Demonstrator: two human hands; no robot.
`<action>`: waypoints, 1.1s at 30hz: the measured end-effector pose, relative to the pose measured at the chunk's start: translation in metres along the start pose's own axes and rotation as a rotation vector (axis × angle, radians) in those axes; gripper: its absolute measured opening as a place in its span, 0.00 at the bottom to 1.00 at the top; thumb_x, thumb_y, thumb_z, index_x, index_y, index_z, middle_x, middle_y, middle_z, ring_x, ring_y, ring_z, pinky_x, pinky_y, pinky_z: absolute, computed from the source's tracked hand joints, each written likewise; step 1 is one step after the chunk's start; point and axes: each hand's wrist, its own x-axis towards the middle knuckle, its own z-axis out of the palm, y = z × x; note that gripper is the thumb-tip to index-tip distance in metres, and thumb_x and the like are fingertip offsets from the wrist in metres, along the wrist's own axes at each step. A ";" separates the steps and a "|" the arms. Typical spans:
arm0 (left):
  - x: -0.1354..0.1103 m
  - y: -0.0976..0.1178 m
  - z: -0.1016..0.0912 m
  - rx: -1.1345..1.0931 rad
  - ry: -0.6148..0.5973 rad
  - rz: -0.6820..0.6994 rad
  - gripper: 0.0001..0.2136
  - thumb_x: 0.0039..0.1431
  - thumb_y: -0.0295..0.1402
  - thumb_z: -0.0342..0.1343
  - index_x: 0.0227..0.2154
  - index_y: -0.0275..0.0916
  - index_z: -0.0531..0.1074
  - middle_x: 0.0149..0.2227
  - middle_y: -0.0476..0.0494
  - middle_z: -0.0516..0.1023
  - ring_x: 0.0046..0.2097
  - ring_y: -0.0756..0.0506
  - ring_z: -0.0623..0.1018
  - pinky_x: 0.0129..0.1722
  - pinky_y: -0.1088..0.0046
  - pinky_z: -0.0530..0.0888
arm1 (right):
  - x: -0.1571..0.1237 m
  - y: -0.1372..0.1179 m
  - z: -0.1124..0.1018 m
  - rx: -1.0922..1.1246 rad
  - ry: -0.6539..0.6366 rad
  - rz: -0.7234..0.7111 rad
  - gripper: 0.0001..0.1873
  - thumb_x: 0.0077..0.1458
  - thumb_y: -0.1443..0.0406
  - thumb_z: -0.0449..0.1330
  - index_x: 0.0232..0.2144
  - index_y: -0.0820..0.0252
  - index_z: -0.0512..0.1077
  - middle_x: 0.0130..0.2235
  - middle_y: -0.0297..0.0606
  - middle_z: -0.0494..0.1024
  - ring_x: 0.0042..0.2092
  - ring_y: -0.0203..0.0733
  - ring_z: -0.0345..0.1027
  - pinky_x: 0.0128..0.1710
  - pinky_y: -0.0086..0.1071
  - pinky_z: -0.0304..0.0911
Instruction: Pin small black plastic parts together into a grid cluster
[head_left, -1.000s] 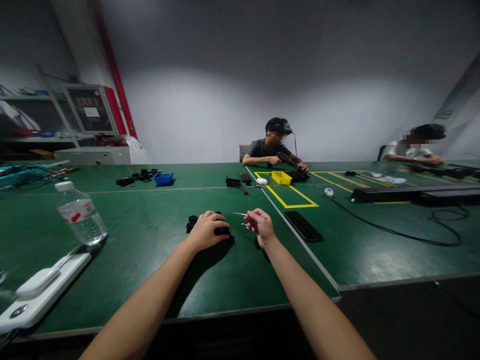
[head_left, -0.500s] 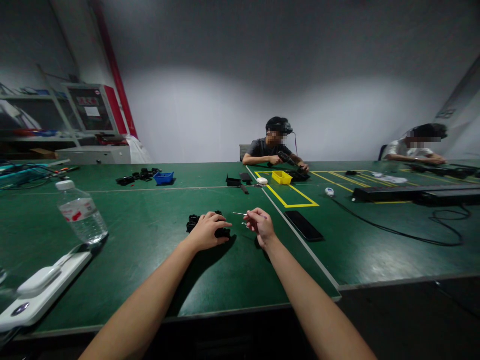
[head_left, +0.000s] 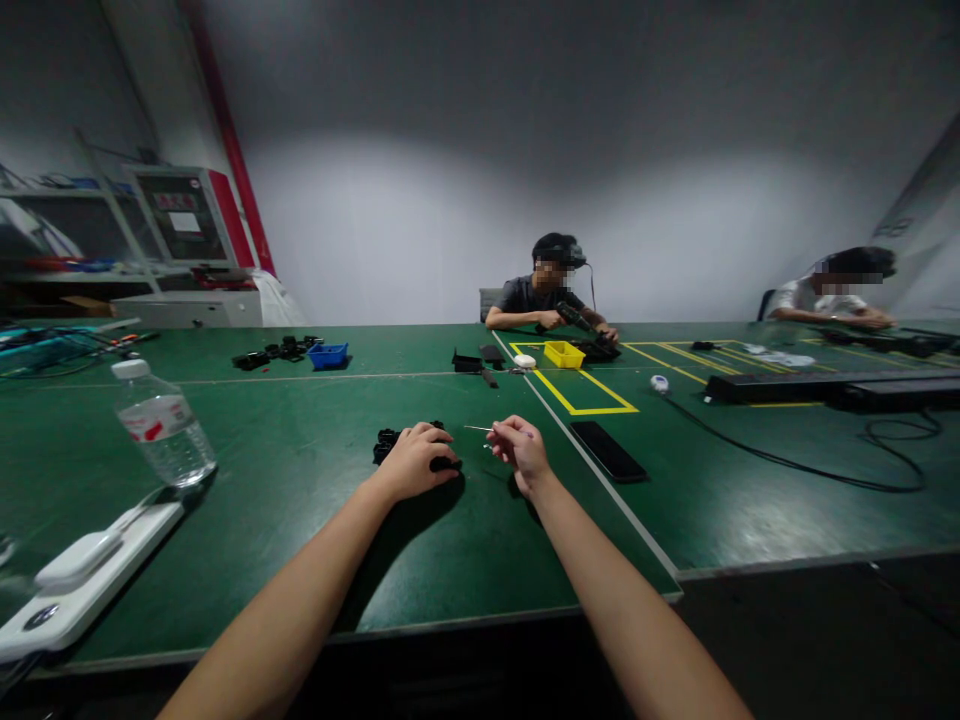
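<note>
My left hand (head_left: pixel 415 462) lies over a cluster of small black parts (head_left: pixel 386 440) on the green table, its fingers curved around them. Part of the cluster is hidden beneath the palm, and a dark piece (head_left: pixel 444 464) shows between thumb and fingers. To its right, my right hand (head_left: pixel 521 452) pinches a slim screwdriver-like tool (head_left: pixel 478 429). The tool's thin metal shaft points left toward the parts, with a gap between. Small pale bits (head_left: pixel 487 447) show just under the right fingers; what they are, I cannot tell.
A phone (head_left: pixel 607 450) lies right of my hand. At left stand a water bottle (head_left: pixel 165 425) and a white power strip (head_left: pixel 112 570). Beyond are a blue bin (head_left: pixel 328 357), a yellow bin (head_left: pixel 564 354) and black parts (head_left: pixel 277 351). Two people sit across the table.
My left thumb and fingertips have drawn in slightly over the black parts. The tool in my right hand has shifted a touch to the left.
</note>
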 end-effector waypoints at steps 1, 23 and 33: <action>0.000 0.000 0.000 0.005 0.002 -0.005 0.08 0.54 0.43 0.62 0.35 0.48 0.78 0.49 0.49 0.75 0.53 0.40 0.67 0.51 0.60 0.64 | 0.000 0.000 0.000 0.002 0.000 0.000 0.16 0.37 0.58 0.69 0.20 0.60 0.66 0.21 0.33 0.76 0.18 0.31 0.63 0.13 0.22 0.47; -0.003 0.004 0.005 0.201 -0.125 -0.280 0.34 0.54 0.55 0.54 0.63 0.54 0.57 0.67 0.40 0.52 0.67 0.27 0.48 0.58 0.38 0.51 | -0.002 -0.002 0.001 -0.021 -0.005 -0.003 0.16 0.38 0.58 0.69 0.19 0.60 0.66 0.21 0.33 0.76 0.18 0.31 0.63 0.14 0.22 0.47; -0.003 -0.001 0.017 0.230 -0.239 -0.368 0.34 0.57 0.61 0.41 0.65 0.57 0.52 0.68 0.40 0.50 0.66 0.21 0.49 0.54 0.28 0.47 | -0.002 -0.002 0.002 -0.052 -0.016 0.001 0.16 0.38 0.58 0.68 0.19 0.60 0.66 0.21 0.33 0.76 0.18 0.31 0.63 0.15 0.22 0.47</action>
